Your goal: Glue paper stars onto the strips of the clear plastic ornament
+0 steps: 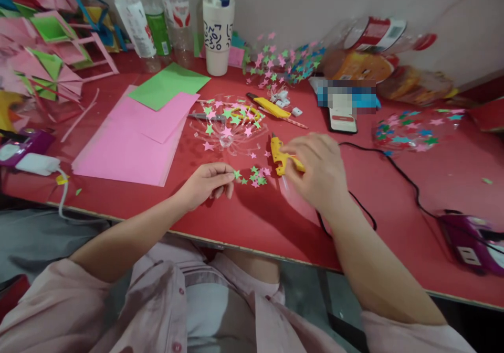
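My left hand [214, 184] pinches a small green paper star [237, 174] between thumb and fingertips. Just right of it, a loose pile of pink and green stars [256, 177] lies on the red table [236, 216]. My right hand [315, 167] is wrapped round the handle of a yellow glue gun [279, 158], whose nozzle points away from me. Beyond both hands sits a clear plastic piece with splayed strips [225, 139], with pink and green stars on it.
Pink sheets [118, 143] and a green sheet [169, 86] lie left. A yellow cutter [271, 107], a phone [342, 119], a cup [218, 33] and bottles [134, 22] stand or lie behind. Black cable [405, 182] crosses the right side, near a purple power strip [468, 243].
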Available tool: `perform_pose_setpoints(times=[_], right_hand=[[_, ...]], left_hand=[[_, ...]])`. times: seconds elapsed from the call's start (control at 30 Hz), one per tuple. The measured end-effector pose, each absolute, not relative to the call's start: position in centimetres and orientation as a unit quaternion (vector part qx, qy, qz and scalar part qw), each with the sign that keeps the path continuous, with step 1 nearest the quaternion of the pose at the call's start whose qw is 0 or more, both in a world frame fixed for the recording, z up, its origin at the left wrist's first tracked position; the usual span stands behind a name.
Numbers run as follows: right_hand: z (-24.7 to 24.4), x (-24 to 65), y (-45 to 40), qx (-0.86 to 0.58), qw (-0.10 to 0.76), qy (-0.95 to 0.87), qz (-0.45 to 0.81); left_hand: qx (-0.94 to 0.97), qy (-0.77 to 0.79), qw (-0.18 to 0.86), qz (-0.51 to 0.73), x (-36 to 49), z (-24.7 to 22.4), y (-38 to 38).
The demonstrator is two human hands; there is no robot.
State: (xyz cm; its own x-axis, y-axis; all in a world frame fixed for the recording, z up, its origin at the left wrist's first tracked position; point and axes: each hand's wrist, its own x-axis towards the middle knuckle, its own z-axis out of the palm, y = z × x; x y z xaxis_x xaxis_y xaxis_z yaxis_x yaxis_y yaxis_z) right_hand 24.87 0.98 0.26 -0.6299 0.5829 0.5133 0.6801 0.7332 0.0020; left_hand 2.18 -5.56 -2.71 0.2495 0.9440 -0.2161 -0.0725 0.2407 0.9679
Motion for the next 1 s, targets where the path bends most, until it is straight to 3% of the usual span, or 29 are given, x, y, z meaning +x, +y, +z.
perform_pose_setpoints(times=[0.17,0.47,0.77,0.87,1.0], right_hand=[[0.5,21.7,-1.2,-0.165,0.292,-0.937,-0.098],[-0.1,20.9,-1.7,-0.14,0.31,-0.935,-0.105],[0.9,20.4,-1.6,-0.142,0.276,-0.944,-0.116],[1.9,20.2,-1.0,-0.13,0.293,-0.941,-0.11],[3.4,19.4,0.0,-0.162,0.322,-0.928,-0.091]], left_hand=[[0.425,0.432,0.696,0.385,2.1,-2.5,-5.5],[0.416,0.422,0.728,0.345,2.2,-2.1,-5.7],[0.435,0.422,0.714,0.35,1.8,-1.5,-6.1],[0.538,0.494,0.551,0.404,1.4,-1.2,-6.5],[0.676,0.549,0.12,0.476,0.6,-1.3,-6.6]])
